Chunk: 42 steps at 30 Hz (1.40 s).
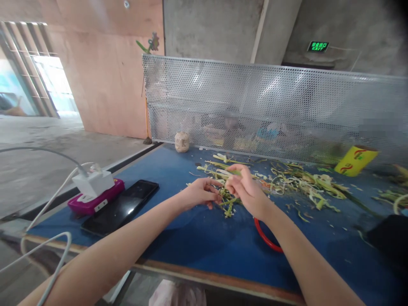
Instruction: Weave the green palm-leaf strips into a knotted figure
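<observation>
My left hand [204, 192] hovers above the blue table with its fingers loosely bent and apart, and I see nothing held in it. Close beside it, my right hand [247, 189] has its fingers curled inward; whatever they may hold is hidden. Under and between the hands lies a small heap of green plant trimmings [228, 209]. Pale green stalks [219, 172] lie just beyond my fingertips. A red ring-shaped thing [266, 239] shows below my right wrist, partly covered by the forearm.
Scattered stalks and peelings [314, 187] spread over the right side of the blue table [188, 242]. A black phone [123, 206] and a purple power strip [75, 207] with cables are at left. Behind stand a perforated metal screen [270, 102], a whitish roll [182, 142] and a yellow roll [355, 160].
</observation>
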Available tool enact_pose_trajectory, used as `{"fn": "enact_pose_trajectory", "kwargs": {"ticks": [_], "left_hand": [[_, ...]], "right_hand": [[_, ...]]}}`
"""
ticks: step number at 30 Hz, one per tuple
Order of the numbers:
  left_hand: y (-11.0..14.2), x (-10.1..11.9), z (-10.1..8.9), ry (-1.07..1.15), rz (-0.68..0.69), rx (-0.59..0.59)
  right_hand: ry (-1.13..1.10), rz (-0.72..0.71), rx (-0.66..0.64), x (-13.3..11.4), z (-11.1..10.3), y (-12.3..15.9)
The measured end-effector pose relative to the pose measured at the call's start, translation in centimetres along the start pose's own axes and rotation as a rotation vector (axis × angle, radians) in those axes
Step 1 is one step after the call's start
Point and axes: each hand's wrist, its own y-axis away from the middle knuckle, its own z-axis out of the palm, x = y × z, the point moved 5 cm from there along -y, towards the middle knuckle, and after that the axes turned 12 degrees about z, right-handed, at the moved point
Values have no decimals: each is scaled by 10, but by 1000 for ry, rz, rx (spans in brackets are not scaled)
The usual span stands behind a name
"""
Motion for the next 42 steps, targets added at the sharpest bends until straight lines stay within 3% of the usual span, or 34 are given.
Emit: {"fn": "enact_pose_trajectory", "kwargs": {"ticks": [4, 8, 29, 37, 42], "left_hand": [[1, 4, -2, -19, -10, 24], [1, 5, -2, -42, -7, 28], [0, 4, -3, -231, 76, 32], [1, 4, 2, -152, 85, 11], [-1, 2, -2, -132, 85, 33]], "right_hand": [[415, -43, -40, 3, 1, -3], [592, -105, -47, 1, 2, -2], [675, -188, -14, -3, 15, 3], [683, -199, 26, -3, 13, 2], [676, -157, -28, -1, 16, 1]]}}
